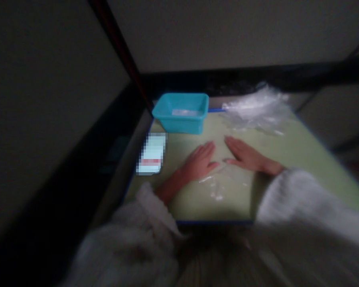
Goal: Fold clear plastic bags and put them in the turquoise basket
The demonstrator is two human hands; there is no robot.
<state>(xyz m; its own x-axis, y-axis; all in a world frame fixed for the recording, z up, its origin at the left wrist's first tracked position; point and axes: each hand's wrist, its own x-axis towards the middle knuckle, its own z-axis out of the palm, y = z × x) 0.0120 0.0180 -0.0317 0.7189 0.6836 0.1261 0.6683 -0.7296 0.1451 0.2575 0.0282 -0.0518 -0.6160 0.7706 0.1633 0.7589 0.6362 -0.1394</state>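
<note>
We lay left hand [199,162] and right hand [249,156] flat, fingers straight, close together, thumbs apart, gripping nothing. Clear plastic film [217,193] lies at six o'clock from hands on table [302,147]. Probably light, limp, slippery; we'd pinch edges.

Head view, facing forward, down at hands [200,161]

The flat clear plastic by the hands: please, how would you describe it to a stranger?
Start at the pale green tabletop with blue edging. Toward its near edge, just below the left hand and right hand in the picture, lies the clear plastic. It looks flat, showing mainly shiny glints, unlike the bulky crumpled plastic pile farther away.
</note>
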